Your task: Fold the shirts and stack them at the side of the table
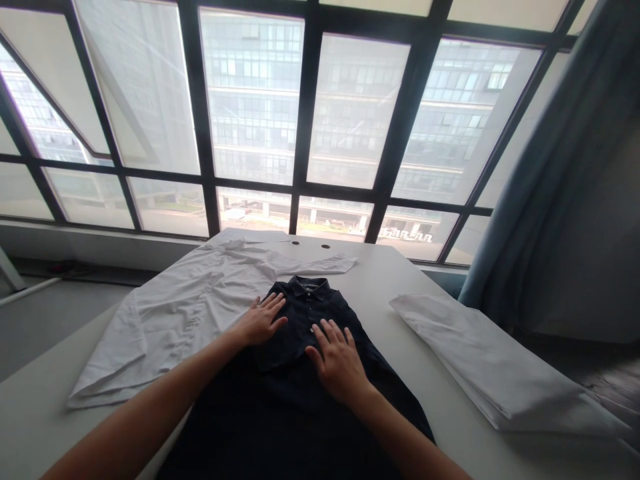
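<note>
A dark navy collared shirt [300, 400] lies front up on the white table, its collar pointing toward the window and a few buttons showing down the placket. My left hand [260, 321] rests flat on the shirt's left upper side, fingers spread. On the chest, just right of the placket, my right hand [337, 360] lies with fingers stretched out and palm down. Neither hand grips anything. Spread out at the left, a white long-sleeved shirt [200, 307] has one sleeve reaching behind the navy collar. The near end of the navy shirt runs out of view at the bottom.
Folded white fabric [490, 360] lies along the right side of the table [400, 273]. Two dark round holes show near the far edge. Black-framed windows [250, 100] stand behind, with a blue-grey curtain [545, 167] at the right.
</note>
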`<action>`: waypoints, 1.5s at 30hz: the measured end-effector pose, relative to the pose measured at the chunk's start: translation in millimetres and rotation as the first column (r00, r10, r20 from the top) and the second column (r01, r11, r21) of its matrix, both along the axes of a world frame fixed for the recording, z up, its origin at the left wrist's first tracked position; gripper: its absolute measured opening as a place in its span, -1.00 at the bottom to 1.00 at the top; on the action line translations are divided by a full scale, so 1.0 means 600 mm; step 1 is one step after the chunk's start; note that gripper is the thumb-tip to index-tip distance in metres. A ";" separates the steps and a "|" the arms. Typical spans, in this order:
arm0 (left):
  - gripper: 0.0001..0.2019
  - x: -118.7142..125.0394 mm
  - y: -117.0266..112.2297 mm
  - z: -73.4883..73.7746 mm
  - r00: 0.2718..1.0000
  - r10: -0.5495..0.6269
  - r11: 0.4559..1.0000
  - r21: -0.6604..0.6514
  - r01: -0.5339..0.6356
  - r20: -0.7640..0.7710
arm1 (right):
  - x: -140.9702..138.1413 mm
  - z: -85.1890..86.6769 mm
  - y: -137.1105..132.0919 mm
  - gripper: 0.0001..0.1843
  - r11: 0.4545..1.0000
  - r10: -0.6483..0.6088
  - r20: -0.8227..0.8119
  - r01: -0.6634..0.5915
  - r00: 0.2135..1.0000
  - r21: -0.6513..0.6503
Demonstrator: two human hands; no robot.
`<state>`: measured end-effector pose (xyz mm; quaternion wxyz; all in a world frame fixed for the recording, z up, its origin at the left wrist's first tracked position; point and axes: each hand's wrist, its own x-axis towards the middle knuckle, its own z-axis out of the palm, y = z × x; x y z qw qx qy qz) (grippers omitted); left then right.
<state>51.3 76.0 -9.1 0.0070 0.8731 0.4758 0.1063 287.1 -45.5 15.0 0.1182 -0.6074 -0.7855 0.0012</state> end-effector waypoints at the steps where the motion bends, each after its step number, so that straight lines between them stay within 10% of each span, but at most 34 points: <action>1: -0.36 -0.013 -0.018 -0.004 0.999 -0.050 0.999 0.006 0.051 -0.002 | 0.017 0.001 0.008 -0.32 0.997 -0.071 0.010 0.071 0.997 -0.010; 7: -0.31 -0.050 -0.082 -0.030 0.999 -0.045 0.996 -0.076 0.042 -0.030 | 0.085 -0.039 0.054 -0.26 0.944 -0.176 0.084 0.192 0.981 -0.269; 16: -0.31 -0.010 -0.061 -0.008 0.997 0.065 0.987 -0.147 -0.069 -0.033 | 0.092 -0.033 0.090 -0.25 0.958 -0.180 0.093 0.196 0.979 -0.211; 21: -0.37 -0.051 -0.129 -0.018 0.993 0.071 0.996 -0.056 -0.066 0.094 | 0.113 -0.037 0.032 -0.35 0.962 -0.266 0.081 0.271 0.960 -0.047; 28: -0.47 -0.111 -0.237 0.011 0.935 0.321 0.947 -0.052 -0.317 0.150 | 0.203 -0.005 -0.050 -0.30 0.866 -0.471 -0.019 0.458 0.882 -0.203; 36: -0.22 -0.131 -0.311 0.055 0.802 0.534 0.793 -0.486 -0.366 0.268 | 0.236 0.045 -0.152 -0.60 0.720 -0.542 -0.228 0.307 0.809 -0.622; 45: -0.22 -0.159 -0.404 0.050 0.845 0.421 0.769 -0.624 -0.139 0.330 | 0.276 0.047 -0.243 -0.58 0.620 -0.549 -0.378 0.059 0.745 -0.782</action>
